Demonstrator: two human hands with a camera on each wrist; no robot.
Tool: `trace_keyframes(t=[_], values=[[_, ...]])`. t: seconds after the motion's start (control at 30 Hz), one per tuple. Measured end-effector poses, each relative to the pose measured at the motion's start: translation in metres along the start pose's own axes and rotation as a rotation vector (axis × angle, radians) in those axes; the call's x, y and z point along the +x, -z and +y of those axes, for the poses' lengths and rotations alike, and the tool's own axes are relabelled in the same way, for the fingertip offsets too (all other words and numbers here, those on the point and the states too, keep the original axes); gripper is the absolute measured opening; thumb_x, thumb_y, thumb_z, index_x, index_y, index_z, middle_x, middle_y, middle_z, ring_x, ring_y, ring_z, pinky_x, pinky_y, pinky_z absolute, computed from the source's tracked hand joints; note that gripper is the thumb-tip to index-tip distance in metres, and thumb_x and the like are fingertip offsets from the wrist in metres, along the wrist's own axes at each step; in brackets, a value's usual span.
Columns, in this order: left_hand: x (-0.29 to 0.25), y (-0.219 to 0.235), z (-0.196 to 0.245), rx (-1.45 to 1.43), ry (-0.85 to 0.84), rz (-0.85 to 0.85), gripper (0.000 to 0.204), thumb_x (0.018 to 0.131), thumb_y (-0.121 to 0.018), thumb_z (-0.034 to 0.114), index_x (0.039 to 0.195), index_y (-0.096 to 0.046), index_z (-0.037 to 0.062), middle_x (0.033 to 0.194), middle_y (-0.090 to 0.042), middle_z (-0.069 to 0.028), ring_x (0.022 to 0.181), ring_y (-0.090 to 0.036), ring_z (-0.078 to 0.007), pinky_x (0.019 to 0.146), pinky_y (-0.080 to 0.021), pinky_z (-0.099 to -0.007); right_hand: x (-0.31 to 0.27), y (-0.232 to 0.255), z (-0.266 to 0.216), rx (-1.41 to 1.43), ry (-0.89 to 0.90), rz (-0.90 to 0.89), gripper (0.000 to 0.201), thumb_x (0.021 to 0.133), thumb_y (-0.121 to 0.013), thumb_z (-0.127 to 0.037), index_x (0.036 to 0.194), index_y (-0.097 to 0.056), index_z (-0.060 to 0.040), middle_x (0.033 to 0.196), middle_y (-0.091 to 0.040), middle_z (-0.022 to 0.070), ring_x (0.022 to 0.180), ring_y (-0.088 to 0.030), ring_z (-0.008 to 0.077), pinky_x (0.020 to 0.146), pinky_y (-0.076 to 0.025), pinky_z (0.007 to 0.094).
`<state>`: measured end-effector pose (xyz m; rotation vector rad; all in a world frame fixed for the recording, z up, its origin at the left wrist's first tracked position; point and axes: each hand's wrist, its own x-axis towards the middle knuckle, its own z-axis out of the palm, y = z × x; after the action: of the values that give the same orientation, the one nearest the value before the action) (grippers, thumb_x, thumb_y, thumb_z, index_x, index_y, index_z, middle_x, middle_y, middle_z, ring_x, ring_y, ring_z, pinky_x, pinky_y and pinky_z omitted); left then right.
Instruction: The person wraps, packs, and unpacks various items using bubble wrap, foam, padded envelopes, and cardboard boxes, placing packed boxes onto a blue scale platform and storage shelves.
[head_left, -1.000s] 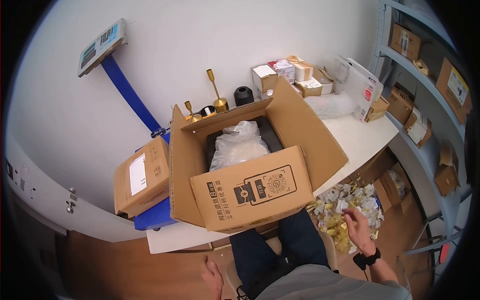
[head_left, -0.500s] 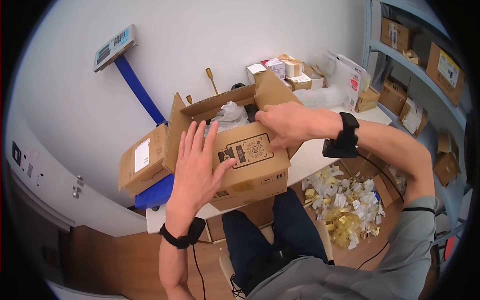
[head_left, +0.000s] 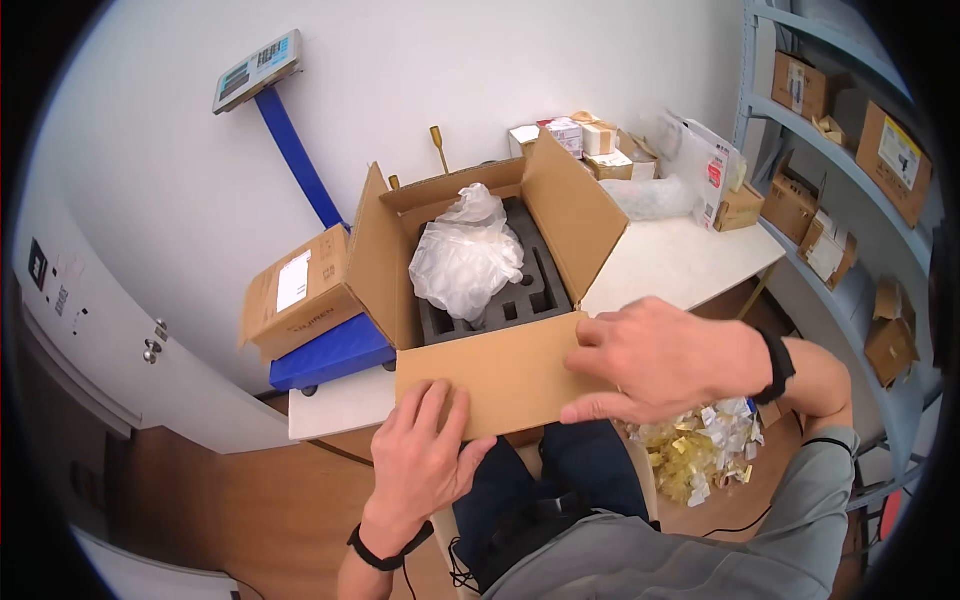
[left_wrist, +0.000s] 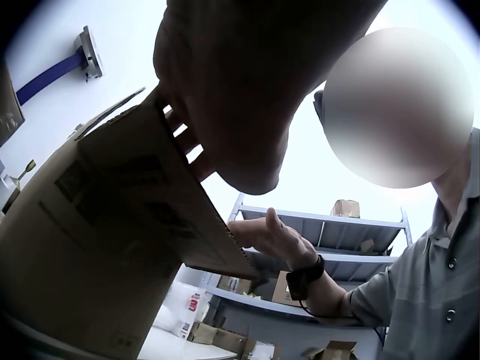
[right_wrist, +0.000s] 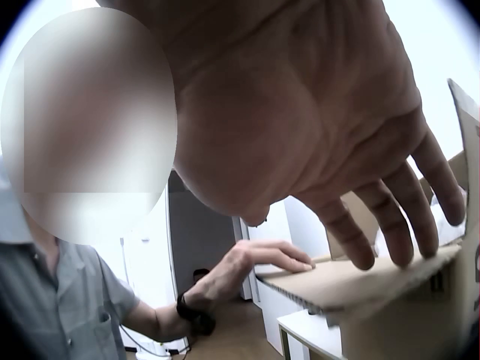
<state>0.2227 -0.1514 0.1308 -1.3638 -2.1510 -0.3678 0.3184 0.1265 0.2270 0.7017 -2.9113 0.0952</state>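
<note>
An opened cardboard box (head_left: 585, 215) stands on the white table, its flaps spread outward. Inside, a crumpled translucent plastic bag (head_left: 465, 255) lies on dark grey foam (head_left: 545, 275) with cut-out slots. My left hand (head_left: 420, 455) rests its fingers on the left part of the folded-out front flap (head_left: 500, 375). At the flap's right end is my right hand (head_left: 660, 362). The right wrist view shows that hand's fingers (right_wrist: 390, 225) extended, tips touching the flap's inner face. In the left wrist view, the left fingers reach over the flap's edge.
A closed carton (head_left: 300, 290) sits on a blue scale platform (head_left: 335, 350) at the left. Small boxes (head_left: 605, 160) and a plastic-wrapped bundle (head_left: 650, 198) occupy the table's back right. Shelves (head_left: 840, 150) stand at the right, with a scrap pile (head_left: 700, 450) on the floor.
Both hands came up from beside the lap to the box. The front flap, earlier lying partly over the opening, has swung outward, uncovering more of the bag and foam.
</note>
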Motion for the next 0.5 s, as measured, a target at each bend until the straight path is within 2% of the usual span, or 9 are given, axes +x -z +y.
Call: trace_keyframes(t=[0.03, 0.07, 0.13, 0.17, 0.23, 0.27, 0.33, 0.43, 0.5], values=[[0.000, -0.002, 0.003, 0.030, 0.013, -0.010, 0.046, 0.088, -0.079, 0.039, 0.110, -0.071, -0.0006, 0.120, -0.065, -0.0200, 0.113, -0.064, -0.0347, 0.079, -0.057, -0.0423, 0.011, 0.014, 0.002, 0.083, -0.085, -0.195, 0.056, 0.099, -0.063, -0.053, 0.095, -0.066, 0.0025, 0.081, -0.067, 0.0197, 0.079, -0.069, 0.0416, 0.072, -0.056, 0.0486], [0.004, 0.003, 0.007, 0.033, 0.012, -0.008, 0.046, 0.088, -0.079, 0.039, 0.110, -0.071, -0.0006, 0.120, -0.065, -0.0200, 0.113, -0.064, -0.0347, 0.079, -0.057, -0.0423, 0.025, 0.023, 0.007, 0.074, -0.069, -0.149, 0.051, 0.099, -0.063, -0.050, 0.100, -0.066, 0.0011, 0.086, -0.069, 0.0212, 0.083, -0.070, 0.0421, 0.073, -0.056, 0.0493], [0.018, 0.015, 0.012, -0.114, 0.183, -0.262, 0.047, 0.088, -0.079, 0.039, 0.109, -0.069, -0.0008, 0.130, -0.061, -0.0244, 0.123, -0.059, -0.0394, 0.092, -0.055, -0.0470, 0.065, 0.027, 0.022, -0.004, -0.065, -0.060, 0.045, 0.099, -0.064, -0.045, 0.104, -0.068, -0.0003, 0.091, -0.072, 0.0225, 0.086, -0.071, 0.0422, 0.075, -0.056, 0.0504], [0.020, 0.014, 0.009, -0.110, 0.180, -0.260, 0.047, 0.088, -0.079, 0.039, 0.109, -0.069, -0.0008, 0.130, -0.061, -0.0244, 0.123, -0.059, -0.0394, 0.092, -0.055, -0.0470, 0.089, 0.021, 0.031, -0.073, -0.075, -0.020, 0.043, 0.099, -0.065, -0.043, 0.103, -0.069, -0.0002, 0.090, -0.073, 0.0222, 0.085, -0.071, 0.0417, 0.075, -0.056, 0.0507], [0.020, -0.003, -0.004, -0.179, 0.053, -0.073, 0.055, 0.082, -0.085, 0.043, 0.107, -0.062, 0.0004, 0.142, -0.054, -0.0272, 0.132, -0.051, -0.0459, 0.108, -0.046, -0.0519, 0.135, 0.006, 0.046, -0.219, -0.103, -0.111, 0.038, 0.097, -0.066, -0.037, 0.105, -0.071, 0.0003, 0.088, -0.075, 0.0198, 0.087, -0.072, 0.0406, 0.076, -0.057, 0.0501], [0.018, -0.011, -0.008, -0.174, 0.050, -0.072, 0.055, 0.082, -0.085, 0.043, 0.107, -0.062, 0.0004, 0.142, -0.054, -0.0272, 0.132, -0.051, -0.0459, 0.108, -0.046, -0.0519, 0.154, -0.003, 0.052, -0.247, -0.149, -0.219, 0.042, 0.096, -0.067, -0.040, 0.107, -0.072, 0.0003, 0.090, -0.076, 0.0190, 0.088, -0.073, 0.0394, 0.077, -0.058, 0.0488], [0.011, -0.026, -0.015, -0.240, 0.114, -0.061, 0.071, 0.075, -0.089, 0.046, 0.117, -0.056, -0.0011, 0.150, -0.046, -0.0305, 0.143, -0.040, -0.0487, 0.121, -0.032, -0.0562, 0.178, -0.022, 0.056, -0.279, -0.193, -0.326, 0.046, 0.095, -0.068, -0.043, 0.110, -0.073, 0.0002, 0.092, -0.077, 0.0182, 0.090, -0.074, 0.0382, 0.079, -0.059, 0.0475], [0.003, -0.040, -0.014, -0.305, 0.145, 0.008, 0.074, 0.075, -0.090, 0.046, 0.118, -0.060, -0.0057, 0.155, -0.043, -0.0296, 0.148, -0.035, -0.0477, 0.124, -0.026, -0.0585, 0.199, -0.044, 0.063, -0.279, -0.300, -0.354, 0.060, 0.092, -0.067, -0.055, 0.115, -0.073, 0.0001, 0.102, -0.077, 0.0185, 0.099, -0.074, 0.0364, 0.089, -0.058, 0.0464], [0.002, -0.043, -0.012, -0.326, 0.164, 0.030, 0.073, 0.074, -0.090, 0.045, 0.118, -0.060, -0.0055, 0.154, -0.044, -0.0291, 0.148, -0.035, -0.0474, 0.124, -0.026, -0.0585, 0.205, -0.059, 0.070, -0.109, -0.405, -0.314, 0.073, 0.089, -0.063, -0.067, 0.115, -0.075, 0.0005, 0.118, -0.073, 0.0240, 0.114, -0.070, 0.0386, 0.100, -0.053, 0.0495]])
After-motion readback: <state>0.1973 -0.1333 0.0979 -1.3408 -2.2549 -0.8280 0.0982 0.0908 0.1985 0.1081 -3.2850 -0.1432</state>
